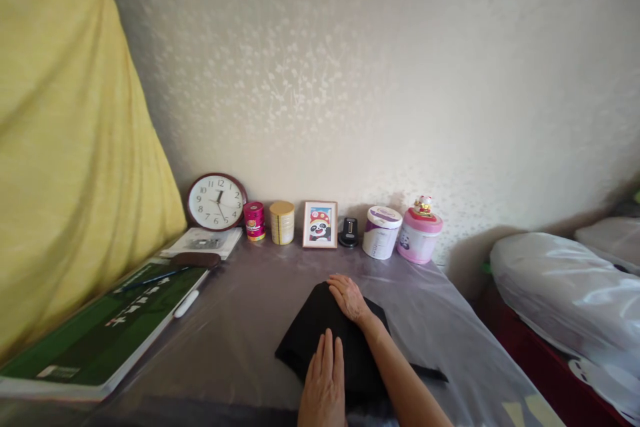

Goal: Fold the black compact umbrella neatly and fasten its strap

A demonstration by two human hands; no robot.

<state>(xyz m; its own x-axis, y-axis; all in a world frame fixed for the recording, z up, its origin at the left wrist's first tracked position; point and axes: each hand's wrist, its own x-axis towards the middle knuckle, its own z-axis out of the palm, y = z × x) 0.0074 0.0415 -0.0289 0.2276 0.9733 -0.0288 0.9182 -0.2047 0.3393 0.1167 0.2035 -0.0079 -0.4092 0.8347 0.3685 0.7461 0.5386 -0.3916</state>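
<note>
A piece of black cloth (pixel 310 327) lies flat on the table, with a narrow black strap (pixel 430 372) sticking out at its right side. My left hand (pixel 324 377) rests palm down on the near part of the cloth, fingers stretched out and close together. Farther up, my right hand (pixel 349 297) presses flat on the cloth's far edge, its fingers pointing left. Neither hand grips anything. My right forearm and left hand cover part of the cloth, and I cannot tell what kind of item it is.
Along the wall stand a round clock (pixel 217 202), a pink tin (pixel 255 221), a yellow-lidded can (pixel 283 223), a panda picture frame (pixel 320 225), a small black device (pixel 349 232), a white tub (pixel 381 233) and a pink-lidded tub (pixel 420 235). A green book (pixel 95 333) lies left, near a yellow curtain (pixel 75 147).
</note>
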